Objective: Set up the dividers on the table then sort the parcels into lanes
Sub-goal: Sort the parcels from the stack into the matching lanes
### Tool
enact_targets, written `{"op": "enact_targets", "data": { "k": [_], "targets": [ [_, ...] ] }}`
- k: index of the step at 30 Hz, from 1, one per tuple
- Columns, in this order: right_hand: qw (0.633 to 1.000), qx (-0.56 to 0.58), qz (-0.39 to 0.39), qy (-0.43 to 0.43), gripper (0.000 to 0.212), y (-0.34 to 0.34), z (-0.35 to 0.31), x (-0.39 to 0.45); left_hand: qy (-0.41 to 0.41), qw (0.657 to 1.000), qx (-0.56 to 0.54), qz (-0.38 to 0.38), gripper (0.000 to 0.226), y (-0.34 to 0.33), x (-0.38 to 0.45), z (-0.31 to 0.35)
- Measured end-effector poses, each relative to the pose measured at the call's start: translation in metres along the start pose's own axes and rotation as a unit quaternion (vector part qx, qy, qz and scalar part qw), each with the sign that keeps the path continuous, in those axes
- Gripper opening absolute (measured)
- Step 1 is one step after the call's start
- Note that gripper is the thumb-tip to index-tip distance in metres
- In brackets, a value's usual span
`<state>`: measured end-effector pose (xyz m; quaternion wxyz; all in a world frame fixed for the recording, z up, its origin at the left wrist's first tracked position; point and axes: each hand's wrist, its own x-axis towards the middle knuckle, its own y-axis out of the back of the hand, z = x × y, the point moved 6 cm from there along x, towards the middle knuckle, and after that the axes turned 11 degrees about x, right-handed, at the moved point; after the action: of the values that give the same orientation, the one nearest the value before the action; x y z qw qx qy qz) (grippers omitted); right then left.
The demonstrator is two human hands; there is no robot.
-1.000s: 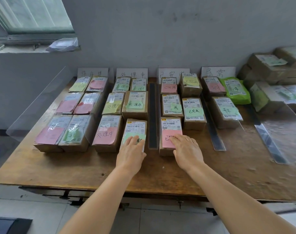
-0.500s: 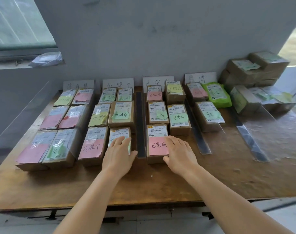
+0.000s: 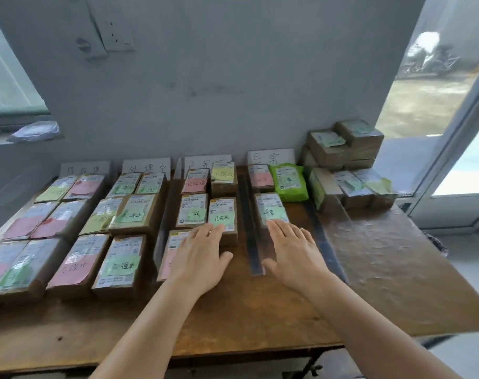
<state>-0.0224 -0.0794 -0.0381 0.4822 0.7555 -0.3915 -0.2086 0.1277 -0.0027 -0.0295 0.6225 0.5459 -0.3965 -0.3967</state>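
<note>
Brown parcels with pink, green and yellow notes lie in four lanes on the wooden table (image 3: 260, 310). Clear dividers with dark bases stand between the lanes, one (image 3: 248, 228) running between my hands, another (image 3: 161, 222) to its left and a third (image 3: 324, 239) on the right. My left hand (image 3: 202, 255) lies flat over the front pink-note parcel (image 3: 168, 258) of the third lane, fingertips on a green-note parcel (image 3: 223, 214). My right hand (image 3: 294, 250) is flat in the fourth lane, fingertips at another green-note parcel (image 3: 271, 209).
White handwritten lane cards (image 3: 271, 157) lean on the wall behind each lane. A green bag parcel (image 3: 289, 181) lies at the back of the fourth lane. A pile of loose parcels (image 3: 347, 154) sits at the back right corner. An open doorway is to the right.
Both hands have shifted one lane to the right: the left from the second lane's front parcel to the third lane, the right from the third lane into the fourth. The view turned right.
</note>
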Motion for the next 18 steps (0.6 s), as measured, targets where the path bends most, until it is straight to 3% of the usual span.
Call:
{"op": "enact_targets", "data": {
  "k": [10, 18],
  "targets": [
    [1.0, -0.017, 0.007, -0.021, 0.077, 0.077, 0.121, -0.029, -0.053, 0.998, -0.022, 0.005, 0.062, -0.005, 0.019, 0.156],
    [0.997, -0.01, 0.025, -0.07, 0.076, 0.116, 0.193, -0.027, -0.115, 0.993, -0.037, -0.002, 0.063, -0.008, 0.06, 0.237]
  ]
}}
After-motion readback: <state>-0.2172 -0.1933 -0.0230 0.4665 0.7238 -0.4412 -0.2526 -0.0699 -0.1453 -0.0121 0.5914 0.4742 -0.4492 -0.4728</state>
